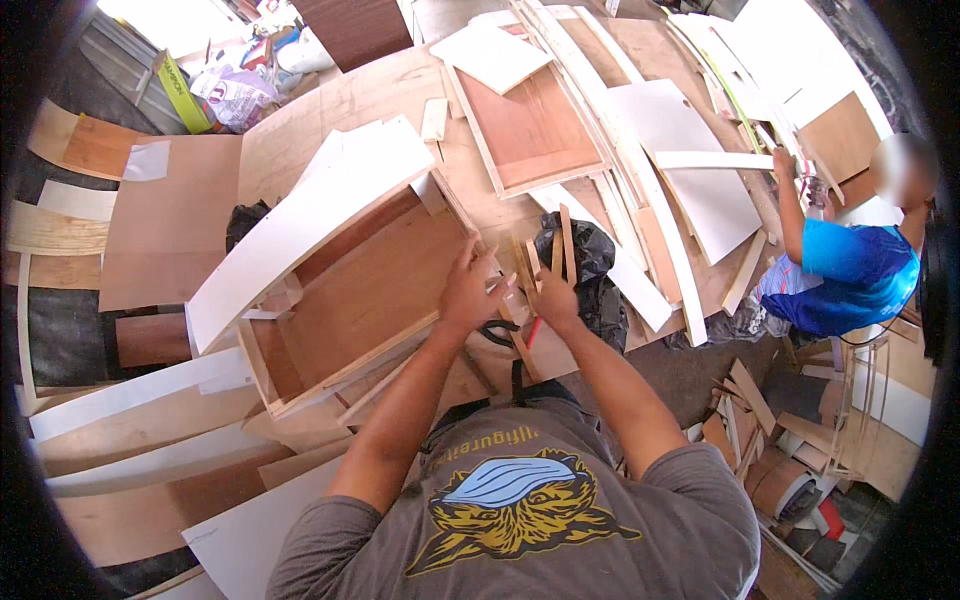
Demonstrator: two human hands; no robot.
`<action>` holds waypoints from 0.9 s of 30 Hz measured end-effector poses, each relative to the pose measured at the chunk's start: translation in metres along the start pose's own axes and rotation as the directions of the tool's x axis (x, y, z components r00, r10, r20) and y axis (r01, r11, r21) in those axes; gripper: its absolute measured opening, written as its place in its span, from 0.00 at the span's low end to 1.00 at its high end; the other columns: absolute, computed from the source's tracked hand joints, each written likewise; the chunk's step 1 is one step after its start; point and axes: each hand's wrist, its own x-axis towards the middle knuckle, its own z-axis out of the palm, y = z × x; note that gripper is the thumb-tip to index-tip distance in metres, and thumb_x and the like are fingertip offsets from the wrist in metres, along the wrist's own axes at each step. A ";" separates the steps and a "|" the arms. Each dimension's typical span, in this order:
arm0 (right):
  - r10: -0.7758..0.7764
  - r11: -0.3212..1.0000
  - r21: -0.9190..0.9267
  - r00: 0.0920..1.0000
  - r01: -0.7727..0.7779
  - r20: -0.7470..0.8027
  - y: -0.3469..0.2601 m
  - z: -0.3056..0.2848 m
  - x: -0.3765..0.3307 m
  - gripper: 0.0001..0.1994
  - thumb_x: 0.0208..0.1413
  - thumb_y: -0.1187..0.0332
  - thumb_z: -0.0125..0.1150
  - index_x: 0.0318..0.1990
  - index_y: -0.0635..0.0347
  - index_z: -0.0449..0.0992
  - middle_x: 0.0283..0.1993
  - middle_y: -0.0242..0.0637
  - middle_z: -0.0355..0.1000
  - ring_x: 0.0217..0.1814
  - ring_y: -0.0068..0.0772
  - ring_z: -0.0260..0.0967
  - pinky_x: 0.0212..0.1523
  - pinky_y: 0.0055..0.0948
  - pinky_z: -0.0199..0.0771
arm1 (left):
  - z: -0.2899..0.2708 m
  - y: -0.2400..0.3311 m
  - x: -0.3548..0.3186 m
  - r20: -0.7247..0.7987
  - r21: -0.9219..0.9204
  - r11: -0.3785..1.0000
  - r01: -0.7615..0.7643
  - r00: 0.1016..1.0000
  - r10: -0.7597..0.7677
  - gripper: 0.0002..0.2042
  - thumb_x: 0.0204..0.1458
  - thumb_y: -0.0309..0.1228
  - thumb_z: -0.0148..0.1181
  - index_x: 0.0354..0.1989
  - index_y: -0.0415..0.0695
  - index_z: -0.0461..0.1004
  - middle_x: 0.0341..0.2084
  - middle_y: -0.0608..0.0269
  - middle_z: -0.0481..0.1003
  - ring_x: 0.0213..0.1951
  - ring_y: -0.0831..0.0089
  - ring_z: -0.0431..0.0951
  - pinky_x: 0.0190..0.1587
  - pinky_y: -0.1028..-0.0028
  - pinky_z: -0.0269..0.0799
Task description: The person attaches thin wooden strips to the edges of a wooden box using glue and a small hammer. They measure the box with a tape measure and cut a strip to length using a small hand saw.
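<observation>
Head view: left hand (465, 290) was positioned at the right end of the open wooden box (365, 295), its grip partly open; right hand (555, 300) was curled beside narrow wood strips (568, 245), its grip partly closed; whether either held anything could not be told; the box lay on the worktop (295, 112), left of both hands; a black plastic bag (597, 258) lay just beyond the right hand.

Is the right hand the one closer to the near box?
No: the left hand is by the near box's edge, the right hand farther right.
</observation>
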 end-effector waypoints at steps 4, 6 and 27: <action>-0.038 0.887 -0.461 0.999 0.038 0.009 -0.015 0.027 -0.010 0.20 0.57 0.57 0.63 0.52 0.57 0.70 0.47 0.49 0.76 0.50 0.57 0.76 0.40 0.49 0.79 | -0.009 0.004 0.000 0.015 -0.054 0.998 0.039 0.999 -0.039 0.32 0.51 0.45 0.70 0.61 0.41 0.71 0.70 0.38 0.55 0.67 0.42 0.63 0.67 0.55 0.63; 0.018 0.906 -0.422 0.999 -0.004 0.028 -0.011 0.034 -0.007 0.20 0.59 0.57 0.60 0.54 0.58 0.69 0.46 0.51 0.77 0.51 0.57 0.76 0.45 0.49 0.79 | -0.011 0.004 0.000 0.018 -0.052 0.998 0.041 0.999 -0.040 0.31 0.51 0.45 0.70 0.61 0.42 0.72 0.70 0.38 0.55 0.66 0.41 0.64 0.66 0.55 0.64; -0.104 0.622 0.781 0.994 0.056 0.012 -0.052 -0.057 -0.032 0.16 0.66 0.74 0.54 0.59 0.65 0.73 0.47 0.48 0.76 0.47 0.37 0.75 0.51 0.32 0.73 | -0.007 -0.008 0.006 -0.181 -0.317 0.948 0.011 0.981 -0.072 0.21 0.56 0.39 0.66 0.51 0.34 0.76 0.57 0.40 0.72 0.60 0.48 0.72 0.60 0.60 0.68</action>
